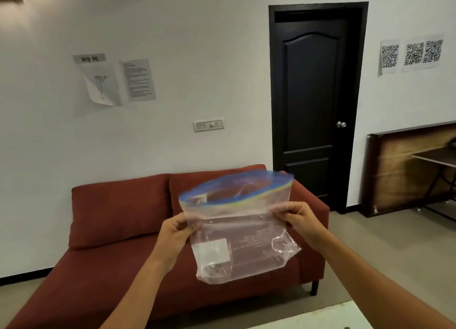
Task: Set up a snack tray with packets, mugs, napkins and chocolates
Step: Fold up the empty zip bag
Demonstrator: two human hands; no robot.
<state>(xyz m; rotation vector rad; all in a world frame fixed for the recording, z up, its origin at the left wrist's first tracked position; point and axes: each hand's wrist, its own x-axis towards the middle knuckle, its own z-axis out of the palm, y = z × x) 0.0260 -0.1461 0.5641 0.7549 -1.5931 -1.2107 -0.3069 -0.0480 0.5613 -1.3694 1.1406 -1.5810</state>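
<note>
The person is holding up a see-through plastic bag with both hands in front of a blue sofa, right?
Almost. The sofa is dark red, not blue; the blue you may have seen is the zip strip along the top of the bag. The rest holds: in the head view the left hand and the right hand each pinch a side of the see-through plastic bag, held up in front of the sofa.

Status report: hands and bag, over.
Left hand and right hand each pinch the clear zip bag mid-air. Mouth open, looks empty. Red sofa behind, nothing obstructing.
</note>
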